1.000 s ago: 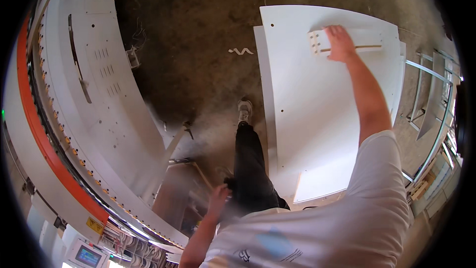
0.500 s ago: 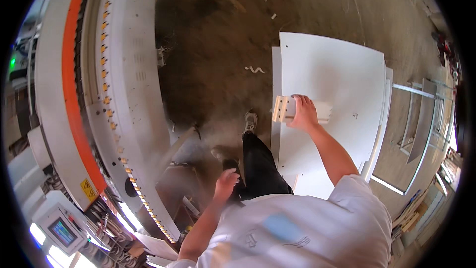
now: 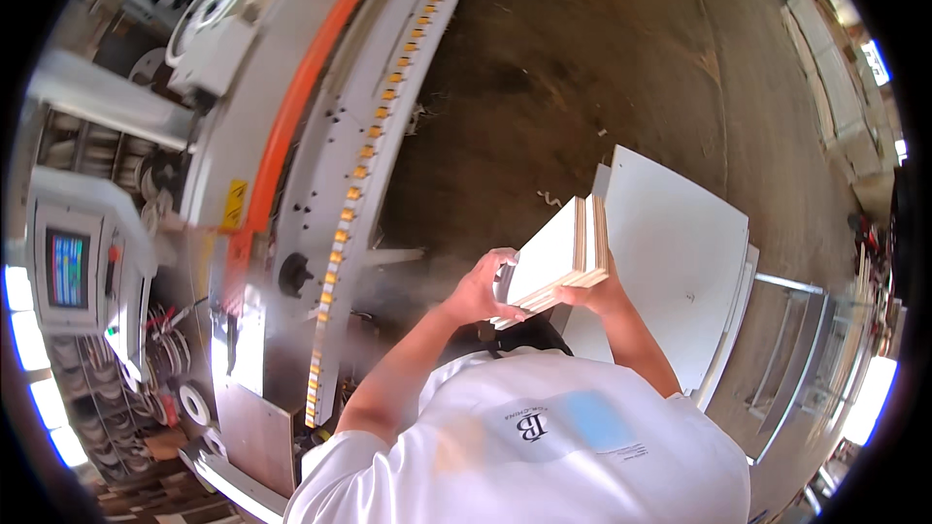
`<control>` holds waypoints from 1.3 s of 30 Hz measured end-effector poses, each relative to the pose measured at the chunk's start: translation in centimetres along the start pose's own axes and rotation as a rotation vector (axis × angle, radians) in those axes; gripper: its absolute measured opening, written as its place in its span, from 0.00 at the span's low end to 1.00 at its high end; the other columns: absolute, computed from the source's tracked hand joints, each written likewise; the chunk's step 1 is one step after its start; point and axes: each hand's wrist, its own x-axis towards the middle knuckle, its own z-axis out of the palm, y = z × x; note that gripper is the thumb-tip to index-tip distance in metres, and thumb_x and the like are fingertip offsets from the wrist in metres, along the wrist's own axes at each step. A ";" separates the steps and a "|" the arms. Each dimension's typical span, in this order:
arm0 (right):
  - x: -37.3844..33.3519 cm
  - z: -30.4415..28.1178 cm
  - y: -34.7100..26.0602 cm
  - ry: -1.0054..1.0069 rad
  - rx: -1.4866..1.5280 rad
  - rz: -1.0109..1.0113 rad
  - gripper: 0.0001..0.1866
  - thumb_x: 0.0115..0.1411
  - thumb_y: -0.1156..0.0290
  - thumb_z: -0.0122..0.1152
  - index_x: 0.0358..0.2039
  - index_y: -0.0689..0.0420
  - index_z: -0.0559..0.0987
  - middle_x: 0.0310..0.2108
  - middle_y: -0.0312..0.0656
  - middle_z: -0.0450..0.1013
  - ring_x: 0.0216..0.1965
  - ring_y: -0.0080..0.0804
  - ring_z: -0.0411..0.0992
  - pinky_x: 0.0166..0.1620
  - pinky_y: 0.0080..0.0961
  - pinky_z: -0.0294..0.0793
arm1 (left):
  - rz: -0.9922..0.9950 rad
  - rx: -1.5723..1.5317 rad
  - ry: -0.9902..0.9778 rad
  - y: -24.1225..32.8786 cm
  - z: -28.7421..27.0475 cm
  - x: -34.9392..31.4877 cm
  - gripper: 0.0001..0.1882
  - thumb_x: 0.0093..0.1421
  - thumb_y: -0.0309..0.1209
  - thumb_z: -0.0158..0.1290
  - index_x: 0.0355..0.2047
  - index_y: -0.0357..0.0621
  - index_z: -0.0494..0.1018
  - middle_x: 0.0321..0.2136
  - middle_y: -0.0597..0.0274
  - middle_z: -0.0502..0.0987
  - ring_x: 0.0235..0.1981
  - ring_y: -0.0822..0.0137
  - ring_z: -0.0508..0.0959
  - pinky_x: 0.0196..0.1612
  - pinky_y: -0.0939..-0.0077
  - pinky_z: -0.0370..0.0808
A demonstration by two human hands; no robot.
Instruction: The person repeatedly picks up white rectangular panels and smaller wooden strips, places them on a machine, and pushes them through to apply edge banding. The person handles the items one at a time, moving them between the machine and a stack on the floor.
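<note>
Head view: the person holds a small stack of white boards [image 3: 555,254] up in front of the chest. The left hand [image 3: 481,289] grips the stack's left side, with fingers curled round the edge. The right hand [image 3: 594,293] is under the stack's right end and grips it from below. So the boards sit between both hands. Just to the right, a big white panel [image 3: 680,252] lies flat on a stack. On the left runs a long machine [image 3: 330,165] with an orange stripe.
</note>
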 end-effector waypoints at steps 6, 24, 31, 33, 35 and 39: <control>1.4 8.9 -3.4 -0.081 -0.085 -0.093 0.59 0.40 0.66 0.82 0.69 0.60 0.55 0.59 0.49 0.66 0.61 0.39 0.66 0.60 0.40 0.70 | 0.008 -0.256 0.179 1.6 -4.3 -8.9 0.49 0.42 0.28 0.75 0.62 0.48 0.60 0.54 0.63 0.69 0.55 0.68 0.70 0.56 0.68 0.71; -4.2 16.5 -1.6 0.071 -0.454 -0.401 0.60 0.44 0.73 0.75 0.72 0.63 0.46 0.67 0.55 0.57 0.68 0.53 0.59 0.68 0.48 0.61 | -0.275 -0.754 1.087 -9.5 -15.0 -28.4 0.11 0.70 0.33 0.52 0.46 0.40 0.75 0.37 0.62 0.82 0.37 0.67 0.83 0.40 0.68 0.83; -4.8 18.6 -1.0 0.071 -0.424 -0.324 0.60 0.45 0.71 0.76 0.72 0.62 0.46 0.67 0.55 0.56 0.69 0.53 0.58 0.69 0.49 0.59 | -0.226 -0.819 1.261 -11.5 -20.2 -32.4 0.13 0.71 0.31 0.49 0.49 0.37 0.75 0.38 0.60 0.82 0.35 0.64 0.83 0.38 0.66 0.83; -4.3 19.5 -0.9 0.050 -0.418 -0.307 0.60 0.45 0.71 0.76 0.72 0.62 0.46 0.68 0.55 0.56 0.69 0.53 0.57 0.70 0.49 0.58 | -0.176 -0.838 1.382 -12.8 -20.4 -32.9 0.19 0.70 0.31 0.50 0.58 0.36 0.69 0.39 0.60 0.81 0.35 0.65 0.83 0.34 0.70 0.81; -3.8 20.0 -0.7 0.026 -0.416 -0.309 0.60 0.45 0.71 0.76 0.72 0.62 0.46 0.68 0.55 0.56 0.69 0.52 0.57 0.69 0.48 0.58 | -0.271 -0.558 1.556 -12.8 -19.9 -32.3 0.26 0.68 0.30 0.51 0.65 0.40 0.61 0.39 0.59 0.81 0.35 0.66 0.83 0.34 0.71 0.81; -2.4 20.6 -0.5 -0.018 -0.430 -0.300 0.60 0.45 0.71 0.77 0.72 0.62 0.46 0.67 0.56 0.56 0.69 0.52 0.57 0.69 0.48 0.59 | -0.449 -0.406 1.567 -9.9 -19.8 -31.2 0.40 0.66 0.27 0.53 0.74 0.52 0.47 0.38 0.58 0.81 0.35 0.70 0.81 0.34 0.74 0.79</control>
